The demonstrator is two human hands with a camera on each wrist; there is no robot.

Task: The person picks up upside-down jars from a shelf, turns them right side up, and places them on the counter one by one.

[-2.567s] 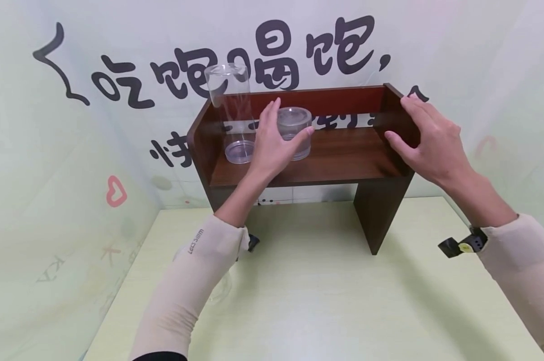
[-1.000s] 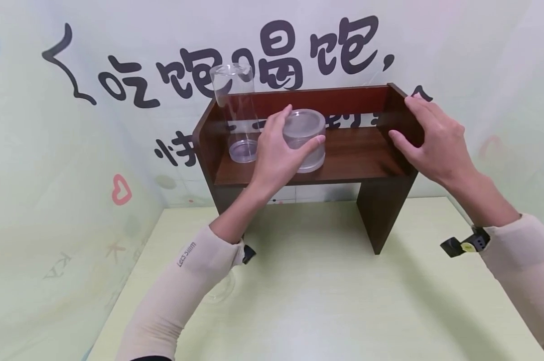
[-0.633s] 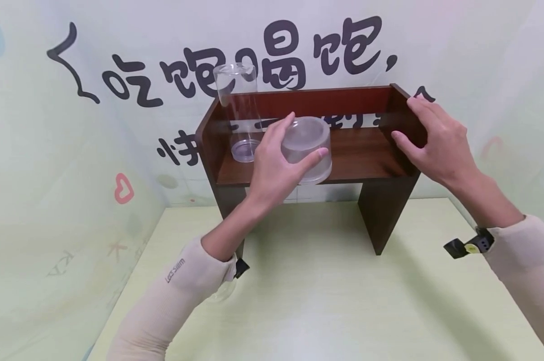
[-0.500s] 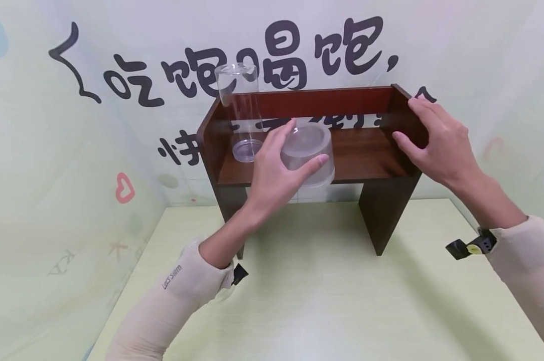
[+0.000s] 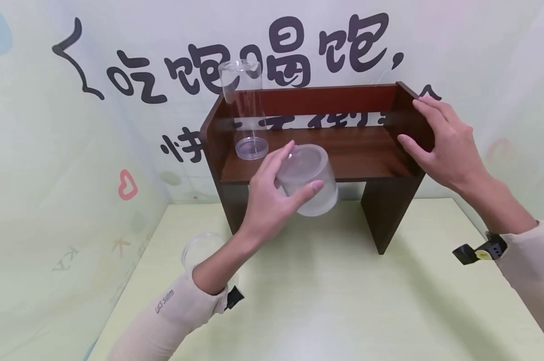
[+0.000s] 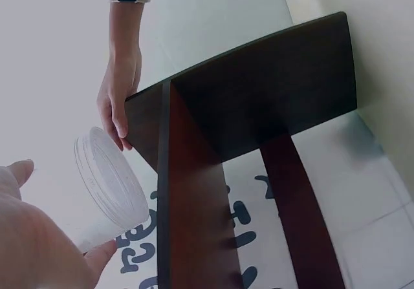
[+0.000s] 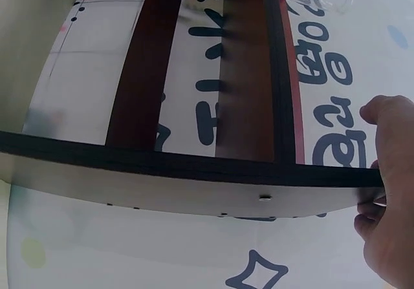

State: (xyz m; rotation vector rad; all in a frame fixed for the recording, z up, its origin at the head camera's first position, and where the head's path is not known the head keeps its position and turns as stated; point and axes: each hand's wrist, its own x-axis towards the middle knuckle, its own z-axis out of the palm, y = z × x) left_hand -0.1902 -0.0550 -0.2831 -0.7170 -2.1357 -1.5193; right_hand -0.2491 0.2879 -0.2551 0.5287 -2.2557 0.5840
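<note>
My left hand [image 5: 270, 203] holds a short, wide, clear plastic jar [image 5: 304, 163] between thumb and fingers, tilted, in front of the shelf's front edge and above the table. In the left wrist view, the jar's round ridged end [image 6: 113, 179] faces the dark brown wooden desktop shelf [image 5: 353, 150]. My right hand [image 5: 452, 145] grips the shelf's right side panel near its top, thumb inside and fingers over the edge. The right wrist view has this hand [image 7: 394, 185] around the panel's edge. A tall clear cylinder jar [image 5: 245, 110] stands upright at the shelf's left end.
Another clear round container [image 5: 201, 245] sits on the pale table [image 5: 344, 301] at the left, partly behind my left forearm. The shelf stands towards the back of the table. Behind it hangs a pale backdrop [image 5: 172, 30] with large dark lettering.
The short jar has come forward off the shelf board, then lower and towards me in my left hand, tilting. My right hand keeps its grip on the side panel.
</note>
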